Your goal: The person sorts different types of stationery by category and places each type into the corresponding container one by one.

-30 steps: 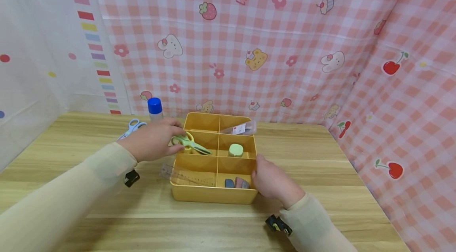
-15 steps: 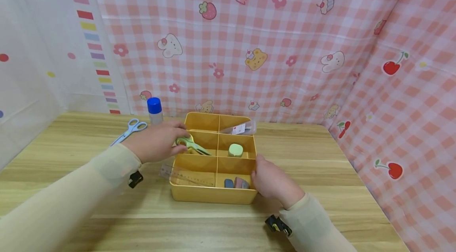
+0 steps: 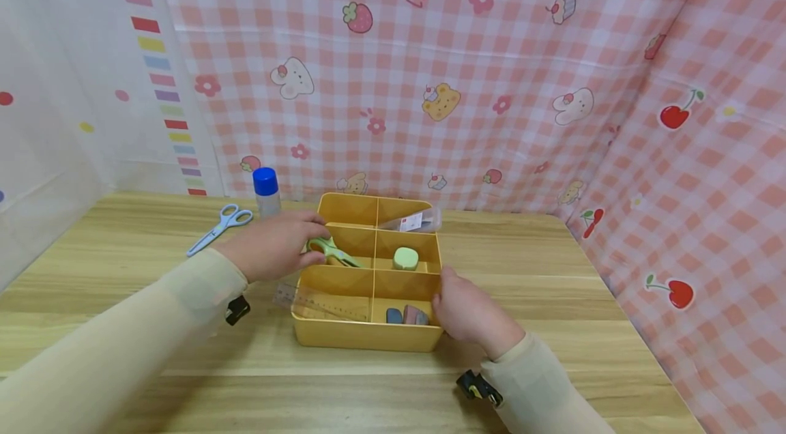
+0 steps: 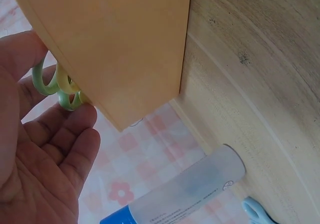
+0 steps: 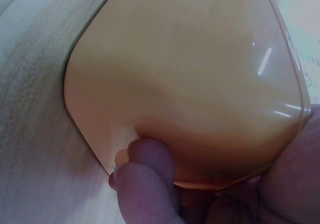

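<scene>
A yellow six-compartment organizer box stands on the table in the head view. My left hand is at its left wall and holds green-and-yellow scissors by the handles, with the blades inside the middle-left compartment. In the left wrist view, the looped handles show between thumb and fingers at the rim. My right hand grips the box's right side near the front. Its fingertips lie against the outer wall in the right wrist view.
Left of the box are light blue scissors and a blue-capped clear bottle. The box bears a clear ruler jutting past its left wall, erasers, a pale green rounded block and a labelled clear case. A checked cloth hangs behind.
My left hand has shifted slightly right, and the green-and-yellow scissors sit lower in the compartment. More of the light blue scissors is uncovered. My right hand and the box stay in place.
</scene>
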The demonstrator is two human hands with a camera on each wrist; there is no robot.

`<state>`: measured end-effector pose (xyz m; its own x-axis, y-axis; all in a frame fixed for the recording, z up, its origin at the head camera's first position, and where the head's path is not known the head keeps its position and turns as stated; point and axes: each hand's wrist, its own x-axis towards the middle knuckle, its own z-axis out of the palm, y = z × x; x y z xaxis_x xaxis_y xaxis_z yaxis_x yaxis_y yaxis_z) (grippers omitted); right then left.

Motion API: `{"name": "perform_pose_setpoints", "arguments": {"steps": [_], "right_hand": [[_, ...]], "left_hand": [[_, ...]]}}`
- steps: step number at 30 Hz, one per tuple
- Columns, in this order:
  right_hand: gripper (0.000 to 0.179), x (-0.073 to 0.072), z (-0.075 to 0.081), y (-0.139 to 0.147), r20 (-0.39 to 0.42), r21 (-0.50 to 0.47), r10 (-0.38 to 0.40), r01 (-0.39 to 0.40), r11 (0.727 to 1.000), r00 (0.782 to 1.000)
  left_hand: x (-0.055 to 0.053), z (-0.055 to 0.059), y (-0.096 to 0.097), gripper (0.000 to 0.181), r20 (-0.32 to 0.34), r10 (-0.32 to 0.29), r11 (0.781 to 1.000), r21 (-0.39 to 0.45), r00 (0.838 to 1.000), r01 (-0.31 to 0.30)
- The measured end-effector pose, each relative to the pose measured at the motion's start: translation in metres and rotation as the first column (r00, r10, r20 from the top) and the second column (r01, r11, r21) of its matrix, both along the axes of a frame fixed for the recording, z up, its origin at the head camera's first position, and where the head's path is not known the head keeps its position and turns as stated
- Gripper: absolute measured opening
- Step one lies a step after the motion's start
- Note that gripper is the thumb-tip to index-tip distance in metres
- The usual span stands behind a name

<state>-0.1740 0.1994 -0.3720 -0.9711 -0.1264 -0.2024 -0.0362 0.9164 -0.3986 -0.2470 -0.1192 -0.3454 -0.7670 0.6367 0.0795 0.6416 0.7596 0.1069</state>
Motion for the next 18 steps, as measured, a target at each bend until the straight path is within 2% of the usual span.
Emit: {"name": "perform_pose_setpoints", "arguments": {"steps": [18], "right_hand": [[0.045,-0.0005,-0.0007,-0.0003,0.016,-0.009,-0.013,0.013,1.000,1.000]], "left_hand": [[-0.0013,-0.0015,0.0004,0.045,0.006,-0.014,1.000,0.013,1.000,0.014]]}}
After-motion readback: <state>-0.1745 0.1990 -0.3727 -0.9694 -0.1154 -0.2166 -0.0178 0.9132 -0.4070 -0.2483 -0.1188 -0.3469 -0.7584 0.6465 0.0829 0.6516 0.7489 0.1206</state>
